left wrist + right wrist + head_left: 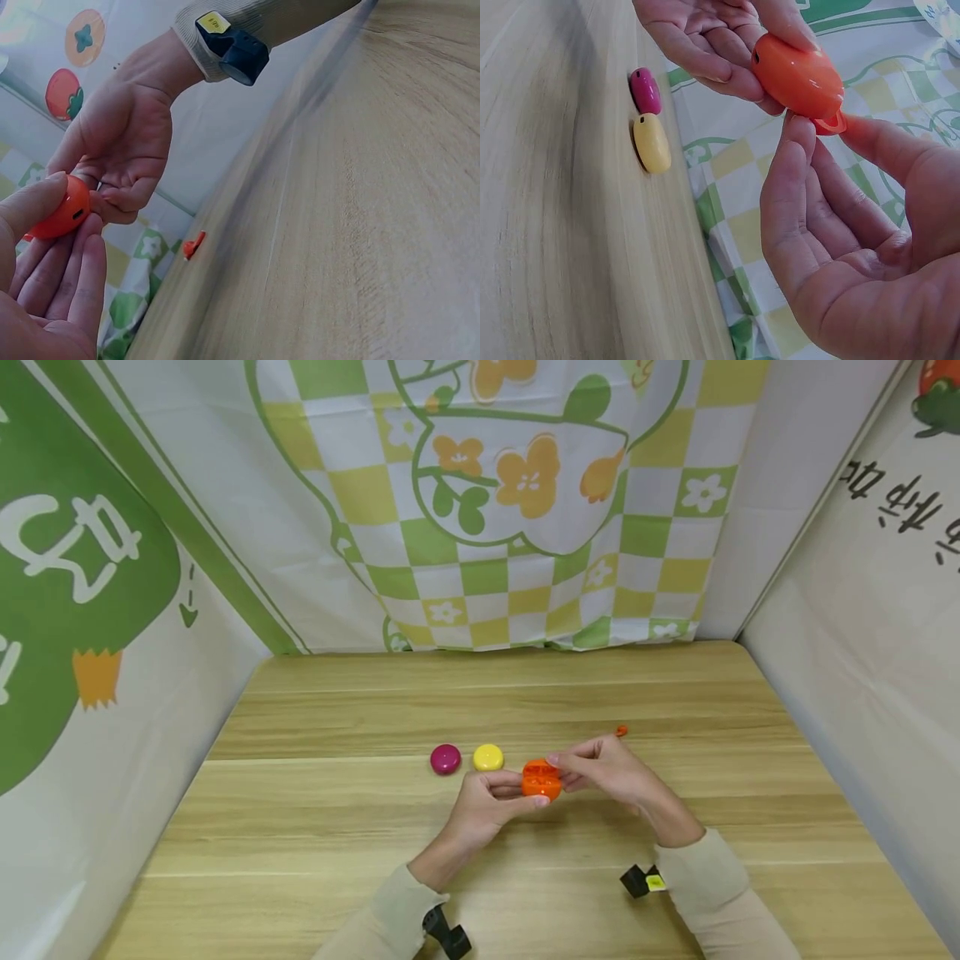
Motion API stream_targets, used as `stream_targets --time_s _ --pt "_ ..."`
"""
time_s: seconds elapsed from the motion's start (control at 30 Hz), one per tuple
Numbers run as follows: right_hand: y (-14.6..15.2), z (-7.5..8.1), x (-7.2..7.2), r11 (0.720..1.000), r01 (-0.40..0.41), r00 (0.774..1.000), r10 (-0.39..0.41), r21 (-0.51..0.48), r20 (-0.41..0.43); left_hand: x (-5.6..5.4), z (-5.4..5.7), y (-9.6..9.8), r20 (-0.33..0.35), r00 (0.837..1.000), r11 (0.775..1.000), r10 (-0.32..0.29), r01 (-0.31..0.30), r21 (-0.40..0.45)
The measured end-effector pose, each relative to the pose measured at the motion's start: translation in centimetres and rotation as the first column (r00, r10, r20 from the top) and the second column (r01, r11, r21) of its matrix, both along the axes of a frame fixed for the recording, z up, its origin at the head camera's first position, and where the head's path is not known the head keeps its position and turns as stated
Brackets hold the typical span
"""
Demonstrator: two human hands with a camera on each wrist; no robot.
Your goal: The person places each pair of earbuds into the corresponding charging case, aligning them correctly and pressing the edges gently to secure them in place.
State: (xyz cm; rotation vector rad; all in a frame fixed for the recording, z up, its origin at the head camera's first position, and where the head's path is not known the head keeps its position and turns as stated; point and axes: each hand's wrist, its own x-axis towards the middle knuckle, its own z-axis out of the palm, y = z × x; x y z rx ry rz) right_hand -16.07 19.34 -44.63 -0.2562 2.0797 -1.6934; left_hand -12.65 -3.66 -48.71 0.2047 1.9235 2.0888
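An orange earbud case [542, 787], its lid raised, is held above the table between both hands. My left hand [480, 810] grips the case body, thumb on the near side and fingers behind. With thumb and forefinger, my right hand [611, 770] pinches the raised lid [830, 124] at its edge. The case's inside is too small to make out well. A small orange earbud [194, 245] lies on the table beyond the right hand. A yellow case [488, 757] and a magenta case [446, 759], both closed, sit side by side left of the held case.
The wooden table [337, 710] is bordered by printed cloth walls: a checkered curtain [480, 577] at the back, and white-and-green panels at left and right. Black wrist cameras [447, 933] are strapped to both sleeves.
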Motion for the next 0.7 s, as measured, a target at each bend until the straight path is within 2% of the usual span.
stream_targets --time_s 0.1,0.23,0.43,0.57,0.7 --pt "0.2 0.0 -0.1 1.0 -0.009 1.0 0.009 0.01 0.0 0.0 0.0 0.0 0.005 1.0 1.0 0.002 -0.002 -0.009" --pt "1.1 0.5 -0.4 0.999 -0.008 0.999 0.01 0.042 -0.048 -0.1 0.0 -0.1 0.024 1.0 1.0 0.014 -0.014 -0.017" --pt "4.3 2.4 -0.8 0.988 0.072 0.987 -0.05 0.14 -0.153 -0.2 0.2 -0.3 0.031 0.999 0.999 0.034 -0.034 -0.012" --pt "6.4 3.6 -0.6 0.952 0.139 0.979 -0.09 0.272 -0.185 -0.2 0.3 -0.4 0.051 0.998 0.999 0.042 -0.042 -0.006" --pt "7.9 3.8 -0.4 0.907 0.185 0.968 -0.102 0.377 -0.23 -0.2 0.3 -0.4 0.06 0.997 0.999 0.047 -0.047 -0.006"
